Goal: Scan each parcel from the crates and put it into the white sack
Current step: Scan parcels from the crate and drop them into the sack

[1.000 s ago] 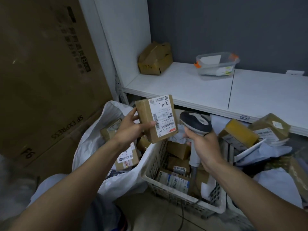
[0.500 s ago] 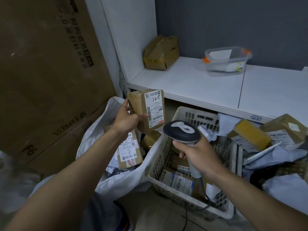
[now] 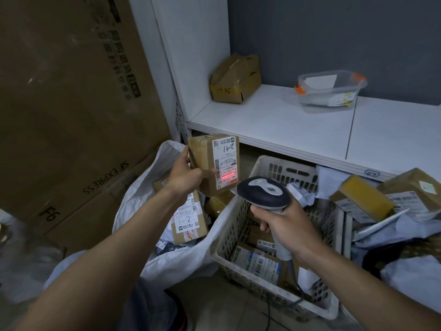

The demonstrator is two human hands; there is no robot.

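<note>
- One parcel (image 3: 210, 161) (handwritten digits on its label) is held upright above the mouth of the white sack (image 3: 143, 194), just left of the crate (image 3: 281, 164).
- It is gripped by the left hand (image 3: 185, 174), fingers curled round its far side, thumb pressed on the front.
- A scanner (image 3: 262, 195) is gripped by the right hand (image 3: 286, 223), fingers wrapped round the handle, its head aimed at the parcel.
- A red scan line (image 3: 225, 175) is cast across the label.
</note>
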